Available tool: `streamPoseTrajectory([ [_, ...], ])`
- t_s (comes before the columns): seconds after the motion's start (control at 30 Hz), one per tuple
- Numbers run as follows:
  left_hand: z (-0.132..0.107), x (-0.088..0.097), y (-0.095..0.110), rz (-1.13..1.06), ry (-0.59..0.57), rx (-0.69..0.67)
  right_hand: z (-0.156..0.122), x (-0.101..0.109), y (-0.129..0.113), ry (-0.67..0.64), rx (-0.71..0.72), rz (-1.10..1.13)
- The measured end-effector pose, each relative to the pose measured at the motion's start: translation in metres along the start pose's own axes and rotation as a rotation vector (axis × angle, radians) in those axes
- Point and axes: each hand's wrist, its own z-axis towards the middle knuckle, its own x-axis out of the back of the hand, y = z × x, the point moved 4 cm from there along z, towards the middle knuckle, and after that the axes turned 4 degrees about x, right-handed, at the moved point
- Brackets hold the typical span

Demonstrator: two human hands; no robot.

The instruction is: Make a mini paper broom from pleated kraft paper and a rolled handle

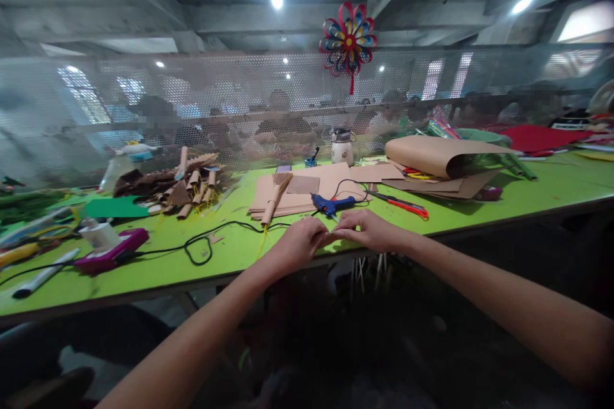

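My left hand (298, 241) and my right hand (368, 230) meet at the near edge of the green table (230, 255), fingers curled and pinched together over something small that I cannot make out. Just behind them lies a blue glue gun (332, 205) with its black cord (201, 244) trailing left. A small brown paper broom (275, 197) rests on a stack of brown cardboard sheets (307, 195).
Red-handled scissors (403, 205) lie right of the glue gun. A rolled brown paper sheet (439, 156) sits at the back right, a heap of paper brooms (180, 188) at the back left, a pink glue gun (112, 252) at the left. A perforated screen (240, 102) backs the table; people sit behind it.
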Motion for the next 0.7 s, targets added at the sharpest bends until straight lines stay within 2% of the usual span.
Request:
streamPoseTrajectory([
  [0.23,-0.006,-0.004,0.001,0.128,0.023,-0.122,0.003,0.003,-0.001,-0.056,0.004,0.044],
  [0.7,-0.005,0.000,-0.011,0.215,0.002,-0.088,0.010,-0.001,-0.001,-0.107,0.012,-0.019],
])
